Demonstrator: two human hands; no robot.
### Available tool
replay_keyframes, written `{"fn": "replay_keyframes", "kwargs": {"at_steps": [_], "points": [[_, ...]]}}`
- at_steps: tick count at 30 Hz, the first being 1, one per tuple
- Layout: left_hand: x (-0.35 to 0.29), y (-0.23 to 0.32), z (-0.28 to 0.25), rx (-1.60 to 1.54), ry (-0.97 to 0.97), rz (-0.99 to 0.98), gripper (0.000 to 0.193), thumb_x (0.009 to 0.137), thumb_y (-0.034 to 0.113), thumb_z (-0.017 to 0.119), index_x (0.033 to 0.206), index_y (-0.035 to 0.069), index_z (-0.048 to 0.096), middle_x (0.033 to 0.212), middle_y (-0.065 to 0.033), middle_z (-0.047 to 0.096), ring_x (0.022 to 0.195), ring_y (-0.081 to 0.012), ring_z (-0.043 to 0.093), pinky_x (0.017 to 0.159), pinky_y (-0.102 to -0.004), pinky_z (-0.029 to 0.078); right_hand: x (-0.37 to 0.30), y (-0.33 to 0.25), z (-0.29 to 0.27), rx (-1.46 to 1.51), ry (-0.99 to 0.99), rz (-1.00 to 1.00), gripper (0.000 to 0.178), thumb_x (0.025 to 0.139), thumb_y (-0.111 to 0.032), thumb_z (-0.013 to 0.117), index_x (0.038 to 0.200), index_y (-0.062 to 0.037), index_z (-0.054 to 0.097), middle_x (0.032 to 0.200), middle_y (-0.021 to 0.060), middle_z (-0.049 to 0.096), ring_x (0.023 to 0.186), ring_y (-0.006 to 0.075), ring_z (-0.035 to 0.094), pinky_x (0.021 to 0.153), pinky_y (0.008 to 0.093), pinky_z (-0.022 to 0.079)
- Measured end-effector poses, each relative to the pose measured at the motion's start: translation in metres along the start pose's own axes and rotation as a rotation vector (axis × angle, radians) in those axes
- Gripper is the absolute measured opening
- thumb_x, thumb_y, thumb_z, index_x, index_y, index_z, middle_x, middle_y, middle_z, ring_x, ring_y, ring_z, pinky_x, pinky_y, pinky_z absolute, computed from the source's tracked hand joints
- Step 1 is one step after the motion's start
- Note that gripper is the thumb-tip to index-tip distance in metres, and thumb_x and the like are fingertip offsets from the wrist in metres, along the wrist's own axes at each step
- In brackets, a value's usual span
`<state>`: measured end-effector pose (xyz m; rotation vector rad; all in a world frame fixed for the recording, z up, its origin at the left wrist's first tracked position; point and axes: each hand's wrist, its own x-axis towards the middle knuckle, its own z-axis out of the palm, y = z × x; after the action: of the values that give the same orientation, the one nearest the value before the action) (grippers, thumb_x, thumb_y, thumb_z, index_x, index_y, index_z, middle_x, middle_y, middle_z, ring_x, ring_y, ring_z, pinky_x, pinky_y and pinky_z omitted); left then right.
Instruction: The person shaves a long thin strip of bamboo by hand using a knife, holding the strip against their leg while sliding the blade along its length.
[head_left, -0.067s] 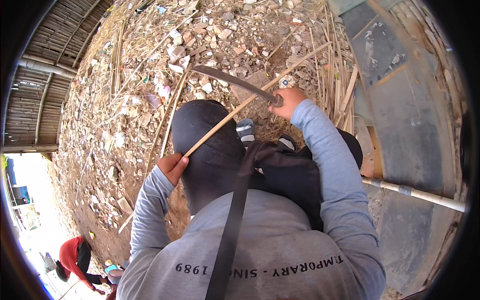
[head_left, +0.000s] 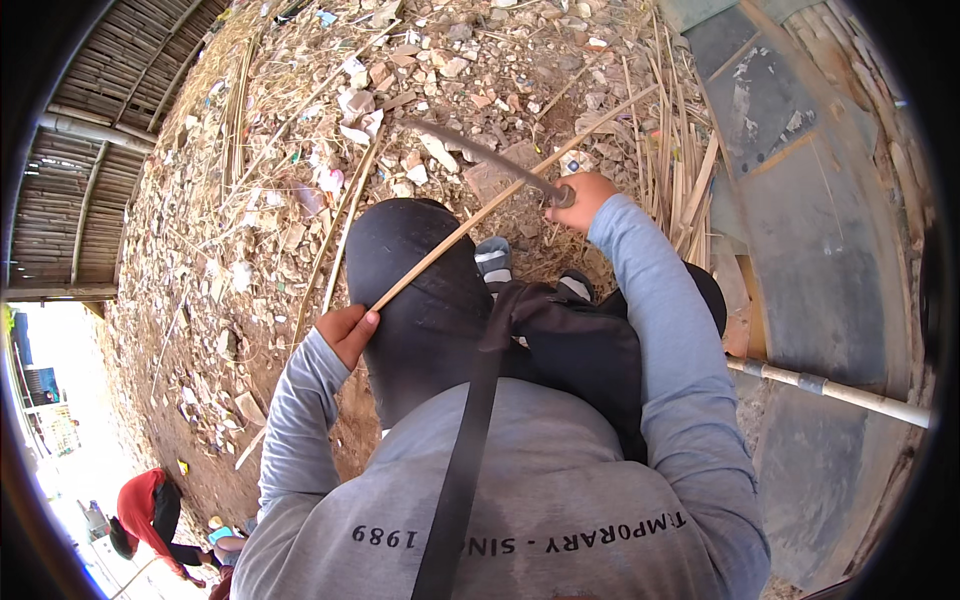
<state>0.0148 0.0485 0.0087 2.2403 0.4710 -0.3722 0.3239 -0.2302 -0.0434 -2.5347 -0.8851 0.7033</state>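
My left hand (head_left: 347, 330) pinches the near end of a long thin bamboo strip (head_left: 440, 246) between thumb and fingers. The strip slants across my dark-trousered knee (head_left: 405, 225) and runs away to the upper right. My right hand (head_left: 583, 203) is wrapped round the handle of a machete (head_left: 490, 157). Its long, slightly curved blade points up and left, crossing the strip close to the handle. Motion smears the blade a little, and I cannot tell whether it touches the strip.
Stony ground (head_left: 300, 210) littered with rubble and scraps spreads ahead. Split bamboo strips (head_left: 685, 180) lie in a pile at the right, beside grey panels (head_left: 830, 250) and a pale pole (head_left: 840, 392). A woven bamboo wall (head_left: 75, 190) stands left. A person in red (head_left: 140, 510) bends at lower left.
My right hand has shifted slightly right with the machete, and the blade tip has swung up and right. My left hand and the bamboo strip have barely moved.
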Motion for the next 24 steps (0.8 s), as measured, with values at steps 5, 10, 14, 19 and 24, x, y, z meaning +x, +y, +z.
{"fn": "replay_keyframes", "kwargs": {"at_steps": [5, 10, 14, 19, 24], "points": [[-0.002, 0.008, 0.003, -0.002, 0.038, 0.015, 0.047, 0.097, 0.039, 0.047, 0.069, 0.001, 0.049, 0.055, -0.0063, 0.041, 0.055, -0.0142, 0.04, 0.053, -0.0338, 0.037, 0.014, 0.04, 0.013, 0.15, 0.235, 0.094, 0.041, 0.067, -0.036, 0.076, 0.09, -0.0027, 0.066, 0.082, 0.0157, 0.067, 0.079, 0.0303, 0.065, 0.077, 0.0374, 0.05], [-0.003, 0.005, 0.002, 0.025, 0.04, 0.013, 0.044, 0.097, 0.037, 0.048, 0.074, 0.0, 0.052, 0.055, -0.0137, 0.047, 0.051, -0.0239, 0.046, 0.052, -0.038, 0.04, -0.003, 0.0, 0.007, 0.052, 0.139, 0.015, 0.039, 0.068, -0.036, 0.075, 0.089, -0.0039, 0.066, 0.08, 0.0151, 0.067, 0.079, 0.0311, 0.065, 0.076, 0.0386, 0.05], [-0.001, 0.0, 0.004, 0.044, 0.03, 0.04, 0.045, 0.096, 0.038, 0.049, 0.073, 0.0, 0.052, 0.056, -0.0141, 0.048, 0.052, -0.0246, 0.047, 0.052, -0.0383, 0.04, 0.005, 0.015, 0.01, 0.049, 0.119, -0.028, 0.038, 0.069, -0.036, 0.075, 0.087, -0.0047, 0.066, 0.08, 0.0152, 0.067, 0.079, 0.0319, 0.065, 0.076, 0.0389, 0.05], [-0.004, 0.007, 0.007, 0.078, 0.081, 0.02, 0.046, 0.097, 0.039, 0.048, 0.072, 0.001, 0.05, 0.056, -0.0089, 0.045, 0.055, -0.0177, 0.043, 0.054, -0.0358, 0.038, 0.009, 0.031, 0.006, 0.213, 0.282, 0.096, 0.039, 0.068, -0.035, 0.076, 0.091, -0.0045, 0.066, 0.084, 0.0158, 0.067, 0.081, 0.03, 0.065, 0.078, 0.0377, 0.049], [-0.004, 0.008, 0.006, 0.051, 0.071, 0.022, 0.048, 0.096, 0.042, 0.048, 0.073, 0.0, 0.053, 0.055, -0.0136, 0.048, 0.051, -0.0235, 0.048, 0.052, -0.0376, 0.041, -0.004, 0.006, 0.005, 0.097, 0.13, -0.015, 0.039, 0.069, -0.036, 0.075, 0.091, -0.0049, 0.065, 0.083, 0.017, 0.066, 0.081, 0.032, 0.065, 0.076, 0.0392, 0.05]]}}
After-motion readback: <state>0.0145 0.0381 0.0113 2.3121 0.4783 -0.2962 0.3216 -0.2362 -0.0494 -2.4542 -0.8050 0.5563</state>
